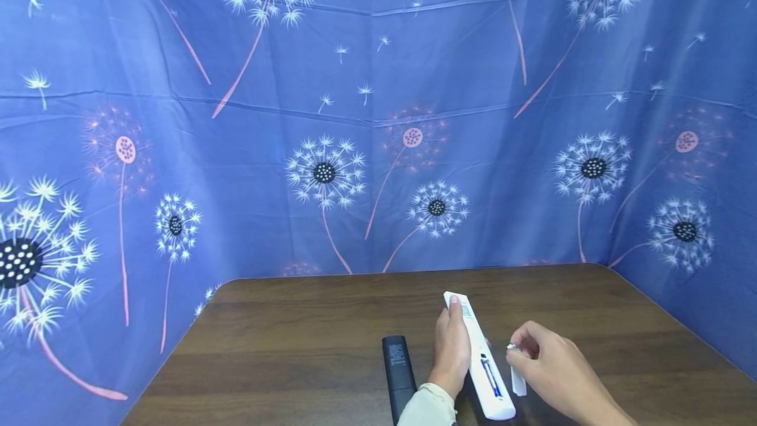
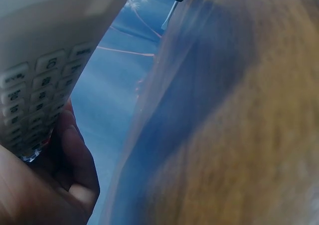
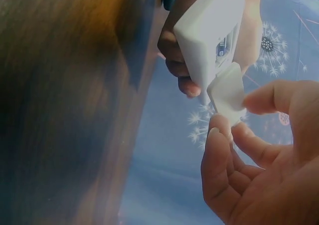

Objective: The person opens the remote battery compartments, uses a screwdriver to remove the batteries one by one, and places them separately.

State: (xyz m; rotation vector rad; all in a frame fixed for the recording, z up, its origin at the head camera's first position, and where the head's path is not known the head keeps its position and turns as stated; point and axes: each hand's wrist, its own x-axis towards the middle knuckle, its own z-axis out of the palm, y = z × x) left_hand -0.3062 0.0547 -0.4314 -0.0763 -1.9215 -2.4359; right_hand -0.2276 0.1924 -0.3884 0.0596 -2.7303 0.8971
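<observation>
A white remote control (image 1: 478, 345) lies in my left hand (image 1: 452, 350), back side up, its thumb along the edge. The back's battery compartment is uncovered, and a blue battery (image 1: 491, 377) shows inside. In the left wrist view the remote's keypad (image 2: 47, 80) faces the camera, with curled fingers (image 2: 79, 155) around its side. My right hand (image 1: 556, 367) pinches a white battery cover (image 1: 518, 380) between thumb and fingertips, just right of the remote. The right wrist view has the cover (image 3: 228, 95) close to the compartment; whether they touch I cannot tell.
A black remote control (image 1: 399, 370) lies face down on the brown wooden table (image 1: 284, 347), left of my left hand. At the top of the left wrist view is a screwdriver (image 2: 170, 15) with a yellow and black handle. A blue dandelion-print cloth (image 1: 378, 71) hangs around the table.
</observation>
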